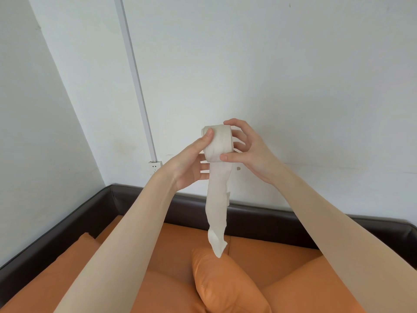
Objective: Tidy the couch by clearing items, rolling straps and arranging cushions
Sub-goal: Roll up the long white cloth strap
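Note:
A cream cloth strap [217,143] is wound into a thick roll held up in front of the wall, above the couch. Its loose tail [217,213] hangs straight down, ending just over an orange cushion [225,283]. My left hand [191,163] grips the roll from the left, thumb on top and fingers behind it. My right hand [246,147] holds the roll's right side, thumb pressed on the front lower edge and fingers curled round the end.
The couch has orange seat pads [270,263] and a dark brown frame [259,211] along the wall. Another orange cushion [74,256] lies at the left. A white cable duct [135,75] runs down the wall to a socket [155,166].

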